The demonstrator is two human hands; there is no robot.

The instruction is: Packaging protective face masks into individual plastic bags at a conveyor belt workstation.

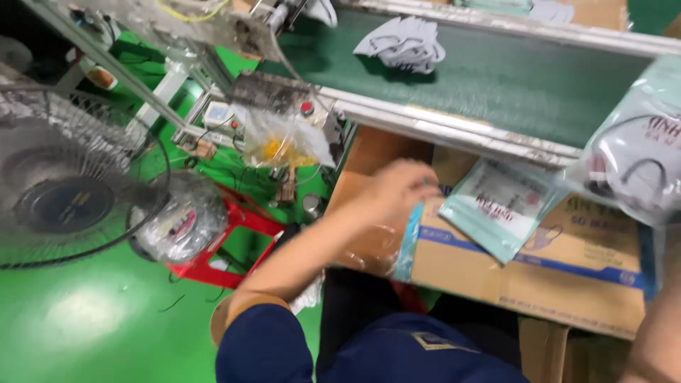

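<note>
Left hand reaching over a cardboard box, right side lifting a packed bag beside a conveyor.

From the head camera, the left hand (399,189) is stretching out over the open cardboard box (539,273), its fingers curling at the top edge of a light-blue plastic bag (408,241) hanging down the box's near side; motion blur is smearing the fingers, so it seems to be pinching the bag, but I cannot tell for sure. A teal-edged mask packet (502,207) is lying tilted on the box top, just beside that hand. A clear packet of masks (633,152) is hovering at the right edge, its holder out of view. Grey masks (404,44) are sitting on the green conveyor belt (511,81) beyond. A fan (67,181) is standing at left.
</note>
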